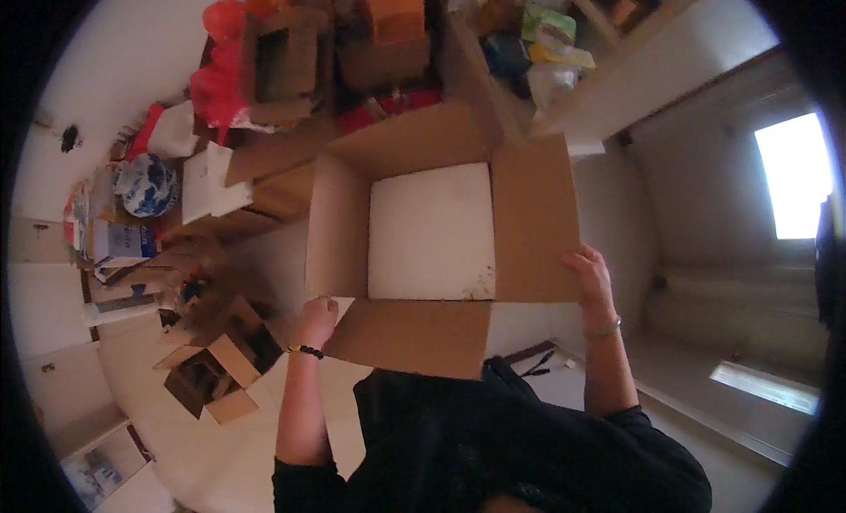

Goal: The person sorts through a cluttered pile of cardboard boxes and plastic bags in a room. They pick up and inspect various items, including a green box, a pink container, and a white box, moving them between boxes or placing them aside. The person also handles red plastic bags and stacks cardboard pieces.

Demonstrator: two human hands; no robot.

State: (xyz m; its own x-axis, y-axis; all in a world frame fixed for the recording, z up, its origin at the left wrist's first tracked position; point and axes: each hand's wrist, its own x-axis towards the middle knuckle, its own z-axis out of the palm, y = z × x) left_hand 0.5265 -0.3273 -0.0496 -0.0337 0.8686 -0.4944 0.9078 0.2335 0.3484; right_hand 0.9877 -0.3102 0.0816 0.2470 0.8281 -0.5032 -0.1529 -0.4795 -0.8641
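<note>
In front of me is a large cardboard box (426,143) with its flaps folded outward. Inside it lies a flat white surface (429,235), perhaps foam, with dark specks near one corner. My left hand (320,318) grips the box's near left corner, where the near flap (416,338) begins. Beside its fingers shows a small white patch whose nature I cannot tell. At the outer edge of the right flap (535,222), my right hand (589,275) holds on with its thumb over the top.
Several boxes line the left side, along with a blue-and-white porcelain jar (149,186) and red plastic bags (221,83). An opened carton (211,381) stands on the floor at left. A wooden shelf (492,93) with packets is at the upper right; a bright window (793,176) lies beyond.
</note>
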